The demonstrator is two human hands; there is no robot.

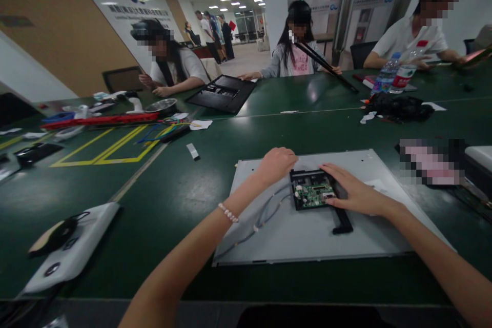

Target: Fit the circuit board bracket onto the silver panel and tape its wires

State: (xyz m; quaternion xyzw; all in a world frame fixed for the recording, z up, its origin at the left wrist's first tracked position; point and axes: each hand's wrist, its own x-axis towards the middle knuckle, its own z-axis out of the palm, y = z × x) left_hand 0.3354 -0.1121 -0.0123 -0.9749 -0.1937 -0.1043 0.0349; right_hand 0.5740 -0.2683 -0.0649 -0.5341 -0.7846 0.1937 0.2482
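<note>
A green circuit board sits in a black plastic frame on a large pale metal panel. My right hand grips the frame's right side, its fingers along the upper edge and its thumb against a connector on the board. At the frame's upper left corner, my left hand has curled, closed fingers, and what is in them is hidden. A grey cable runs from the frame's left side across the panel. The frame's black L-shaped arm extends toward me.
A white device with a black cable lies at the left. Yellow tape, a red bar and loose wires are farther back. Across the table, a person handles a long black strip; bottles and black material stand at the right.
</note>
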